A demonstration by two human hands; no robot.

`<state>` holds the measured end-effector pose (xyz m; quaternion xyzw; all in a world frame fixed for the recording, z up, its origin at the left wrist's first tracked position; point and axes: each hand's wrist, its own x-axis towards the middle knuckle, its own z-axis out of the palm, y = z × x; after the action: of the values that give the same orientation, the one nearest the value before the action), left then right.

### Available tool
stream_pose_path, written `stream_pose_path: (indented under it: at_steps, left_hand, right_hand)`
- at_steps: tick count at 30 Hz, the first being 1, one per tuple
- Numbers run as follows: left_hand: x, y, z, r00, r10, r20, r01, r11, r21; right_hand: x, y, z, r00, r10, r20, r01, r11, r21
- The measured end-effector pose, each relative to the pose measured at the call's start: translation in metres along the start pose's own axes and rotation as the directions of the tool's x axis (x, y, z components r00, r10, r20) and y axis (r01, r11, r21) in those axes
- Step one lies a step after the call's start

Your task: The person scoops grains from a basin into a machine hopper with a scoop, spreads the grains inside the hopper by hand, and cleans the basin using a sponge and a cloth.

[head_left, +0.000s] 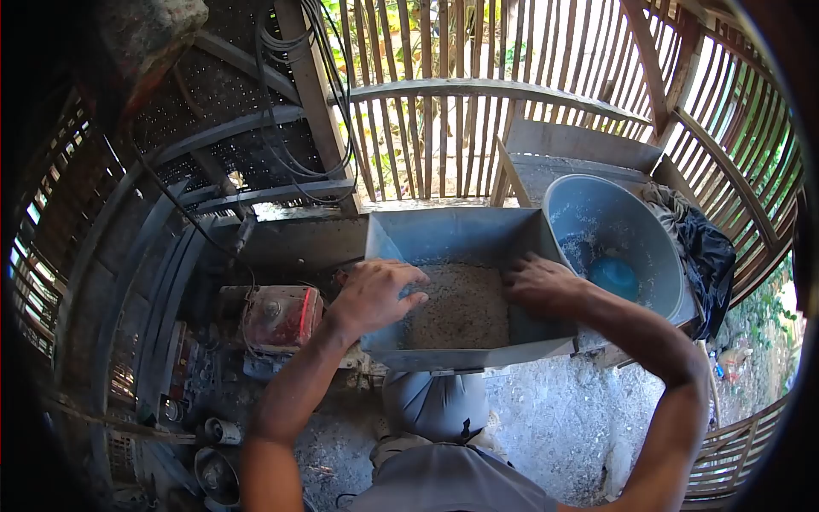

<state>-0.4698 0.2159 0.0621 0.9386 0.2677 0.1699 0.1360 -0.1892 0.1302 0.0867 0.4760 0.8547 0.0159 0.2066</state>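
Observation:
A grey metal hopper (pixel 461 235) with sloping sides stands in front of me, and coarse grainy material (pixel 461 307) covers its bottom. My left hand (pixel 380 293) is over the hopper's left side, fingers apart, thumb and forefinger pointing right, with nothing held. At the opposite side my right hand (pixel 542 286) reaches down to the right edge of the grain; its fingertips are dark and blurred, so whether they hold any grain is not visible. Below the hopper's near edge sits a tied grey sack (pixel 437 403).
A large grey basin (pixel 674 256) with a blue round thing (pixel 613 277) inside stands at the right, beside dark cloth (pixel 708 256). A red machine (pixel 280 316) is left of the hopper. Cables (pixel 341 111) hang near a post, before slatted walls.

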Motion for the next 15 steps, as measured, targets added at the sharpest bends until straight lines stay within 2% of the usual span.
stream_pose_path:
  at_steps: [1,2,5,7,8,10,11,13,14,15]
  left_hand:
    - [0.002,0.0,-0.001,1.0,0.022,0.004,-0.022,1.0,0.004]
    - [0.007,-0.003,-0.003,1.0,0.019,0.022,-0.021,0.998,0.06]
    - [0.019,-0.011,0.0,0.99,-0.001,0.142,-0.021,0.988,0.152]
    - [0.045,-0.011,-0.003,0.969,0.011,0.246,-0.05,0.986,0.156]
    - [0.061,-0.01,0.0,0.913,-0.081,0.4,-0.017,0.972,0.235]
    - [0.092,-0.007,0.016,0.713,-0.281,0.643,0.014,0.921,0.388]
    - [0.097,-0.008,0.026,0.694,-0.243,0.678,-0.005,0.94,0.342]
    - [0.102,-0.009,0.042,0.648,-0.164,0.744,-0.047,0.966,0.254]
    - [0.097,-0.001,0.033,0.668,-0.18,0.722,0.048,0.979,0.199]
    - [0.094,-0.001,0.03,0.745,-0.12,0.656,0.037,0.99,0.139]
  right_hand:
    - [0.005,0.005,0.012,0.984,-0.005,0.177,0.008,1.0,-0.019]
    - [0.014,0.007,0.008,0.975,0.059,0.216,-0.063,0.998,0.012]
    - [0.037,0.005,-0.024,0.985,0.166,0.047,-0.171,0.898,0.405]
    - [0.063,0.009,-0.021,0.987,0.144,0.073,-0.16,0.925,0.344]
    - [0.079,0.014,-0.012,0.987,0.133,0.088,-0.154,0.938,0.31]
    - [0.125,0.018,0.045,0.983,0.056,0.177,-0.11,0.944,0.312]
    - [0.135,0.018,0.065,0.975,0.019,0.221,-0.09,0.945,0.314]
    - [0.12,0.014,0.064,0.988,-0.113,0.105,0.058,0.901,0.43]
    - [0.11,0.013,0.061,0.984,-0.174,0.041,0.133,0.864,0.486]
    - [0.097,0.014,0.054,0.99,-0.143,-0.005,0.125,0.847,0.517]
